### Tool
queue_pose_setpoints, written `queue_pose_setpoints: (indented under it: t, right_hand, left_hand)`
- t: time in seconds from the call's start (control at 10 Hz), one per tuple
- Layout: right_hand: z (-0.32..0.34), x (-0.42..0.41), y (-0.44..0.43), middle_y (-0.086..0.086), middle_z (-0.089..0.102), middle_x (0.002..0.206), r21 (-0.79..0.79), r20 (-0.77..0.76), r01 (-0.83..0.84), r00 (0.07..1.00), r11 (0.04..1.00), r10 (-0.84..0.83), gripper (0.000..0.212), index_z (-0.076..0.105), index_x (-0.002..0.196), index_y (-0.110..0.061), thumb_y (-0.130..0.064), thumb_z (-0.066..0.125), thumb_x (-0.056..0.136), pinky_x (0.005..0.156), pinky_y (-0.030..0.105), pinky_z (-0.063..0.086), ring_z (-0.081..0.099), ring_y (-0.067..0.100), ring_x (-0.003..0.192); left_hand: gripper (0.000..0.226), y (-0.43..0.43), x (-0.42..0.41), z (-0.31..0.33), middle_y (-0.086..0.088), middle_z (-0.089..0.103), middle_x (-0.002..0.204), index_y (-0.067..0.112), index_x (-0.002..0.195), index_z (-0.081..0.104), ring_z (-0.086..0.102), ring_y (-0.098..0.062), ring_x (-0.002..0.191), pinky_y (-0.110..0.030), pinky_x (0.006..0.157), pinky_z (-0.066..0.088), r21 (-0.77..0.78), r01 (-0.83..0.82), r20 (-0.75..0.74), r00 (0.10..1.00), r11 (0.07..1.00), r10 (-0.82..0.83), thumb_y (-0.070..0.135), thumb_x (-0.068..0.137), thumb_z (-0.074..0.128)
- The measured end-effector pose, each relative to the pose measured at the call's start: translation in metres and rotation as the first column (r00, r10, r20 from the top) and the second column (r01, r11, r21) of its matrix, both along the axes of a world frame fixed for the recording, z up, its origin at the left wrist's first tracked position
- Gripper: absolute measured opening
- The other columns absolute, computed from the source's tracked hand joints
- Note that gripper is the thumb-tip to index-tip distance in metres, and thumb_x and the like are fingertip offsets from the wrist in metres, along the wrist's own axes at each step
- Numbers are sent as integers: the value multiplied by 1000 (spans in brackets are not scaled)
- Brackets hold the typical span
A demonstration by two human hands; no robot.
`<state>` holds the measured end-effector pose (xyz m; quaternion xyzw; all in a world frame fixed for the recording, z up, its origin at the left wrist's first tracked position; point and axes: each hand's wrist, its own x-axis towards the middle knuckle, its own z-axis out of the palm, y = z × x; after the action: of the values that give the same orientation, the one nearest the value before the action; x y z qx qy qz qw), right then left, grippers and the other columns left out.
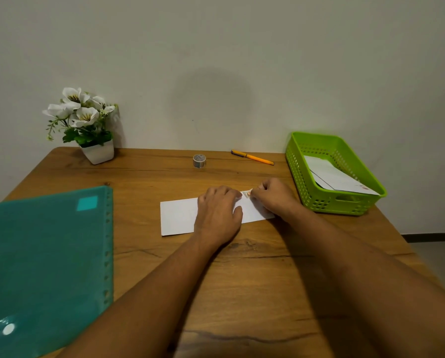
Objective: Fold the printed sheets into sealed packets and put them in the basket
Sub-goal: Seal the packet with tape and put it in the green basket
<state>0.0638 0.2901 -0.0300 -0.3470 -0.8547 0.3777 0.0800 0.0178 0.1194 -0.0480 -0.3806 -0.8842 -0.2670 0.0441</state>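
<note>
A folded sheet (pixel 177 217) of white paper lies as a long, flat strip near the middle of a wooden table (pixel 242 285) with visible grain. The left hand (pixel 217 215) rests palm down on the strip's middle, fingers laid over the paper and thumb out to the side, pressing it flat. The right hand (pixel 273 196) rests on the strip's right end, its fingertips pinching a small patterned piece of tape (pixel 247 193) at the paper's far edge. Both forearms reach in from the near edge.

To the right stands a bright green plastic basket (pixel 297 174) with lattice walls, holding folded white packets (pixel 337 178). Behind the hands lie a small tape roll (pixel 199 160) and an orange pen (pixel 252 157). A teal plastic folder (pixel 45 254) covers the near left, with a potted white flower (pixel 84 120) by the wall.
</note>
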Motion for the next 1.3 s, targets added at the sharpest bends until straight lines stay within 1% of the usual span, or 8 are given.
queue_pose_setpoints:
  t: [0.2, 0.6, 0.8, 0.9, 1.0, 1.1, 1.2, 1.3]
  right_hand:
    - [0, 0, 0, 10, 72, 80, 10, 10, -2, 1000, 1000, 1, 19, 66, 75, -18, -31, 64, 88, 63, 36, 48, 69, 29, 84]
    - [0, 0, -2, 8, 71, 80, 56, 37, -3, 999, 998, 1, 19, 63, 74, -20, -32, 68, 88, 63, 35, 47, 69, 28, 85]
    - [3, 1, 3, 9, 71, 83, -45, -16, 49, 999, 998, -50, 26, 57, 80, -21, -30, 82, 77, 64, 40, 51, 68, 29, 81]
    - [2, 2, 4, 7, 67, 81, -10, -24, 51, 998, 999, -51, 27, 54, 82, -22, -29, 79, 80, 62, 37, 45, 64, 27, 81]
    - [2, -5, -5, 5, 67, 92, 180, 92, 28, 995, 983, -46, 22, 59, 91, -21, -41, 69, 89, 59, 31, 38, 64, 28, 90]
    - [5, -10, -14, 3, 65, 99, 308, 186, -3, 981, 951, -58, 50, 62, 103, -19, -65, 63, 85, 61, 33, 37, 62, 28, 93]
    - [7, -3, -11, 0, 66, 92, 240, 167, -48, 986, 970, 8, 52, 60, 95, -20, -68, 70, 79, 58, 33, 36, 64, 25, 89]
    - [7, 9, -3, 2, 71, 88, 51, 55, -72, 996, 996, 69, 42, 63, 93, -16, -49, 83, 78, 64, 35, 46, 68, 24, 86]
  left_hand:
    - [39, 0, 0, 1, 6, 56, 140, 26, 136, 60, 43, -16, 130, -39, 111, 33, -1, -4, 6, 1000, 1000, 4, 33, 98, 56]
    - [39, 1, 0, 1, 6, 56, 141, 27, 137, 59, 42, -16, 132, -39, 112, 32, -6, -6, 20, 1000, 1000, 6, 33, 98, 57]
    - [40, 0, 0, 1, 6, 56, 141, 27, 136, 60, 42, -16, 131, -39, 111, 32, -5, -10, 21, 1000, 1000, 10, 33, 97, 57]
    - [40, 0, 0, 1, 6, 56, 140, 27, 136, 59, 42, -16, 131, -39, 111, 32, -1, -10, 21, 1000, 1000, 10, 33, 97, 56]
    - [39, 0, 1, 2, 5, 56, 140, 27, 136, 59, 42, -16, 131, -39, 111, 32, 0, -7, 20, 1000, 1000, 7, 34, 98, 57]
    - [41, 0, 1, 2, 5, 56, 140, 27, 138, 57, 42, -16, 132, -39, 111, 31, 5, -6, 22, 1000, 1000, 6, 34, 98, 56]
    - [44, 1, 1, 3, 5, 56, 141, 26, 141, 52, 43, -17, 133, -39, 112, 32, 20, -22, 44, 999, 1000, 22, 34, 97, 58]
    - [51, 2, 1, 4, 4, 54, 145, 26, 145, 48, 42, -17, 135, -41, 114, 32, 17, -36, 63, 997, 999, 35, 35, 97, 60]
